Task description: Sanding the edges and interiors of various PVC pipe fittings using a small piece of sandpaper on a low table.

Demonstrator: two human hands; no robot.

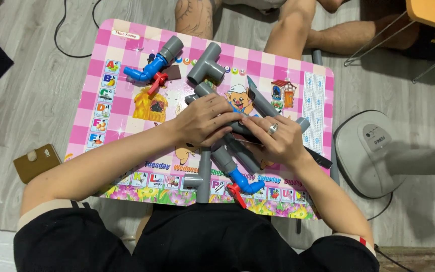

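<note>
While your left hand (205, 121) clamps the grey pipe assembly (237, 146) at the pink table's (122, 106) centre and your right hand (278, 141) pinches its joint, brace both wrists, keeping the blue valve (242, 182) at six o'clock clear of your forearms.

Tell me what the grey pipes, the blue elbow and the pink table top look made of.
Grey pipes: likely rigid plastic, matte, with moulded joints. Blue elbow: glossier plastic, with highlights. Pink table top: probably board under a shiny printed laminate, since it reflects light.
</note>
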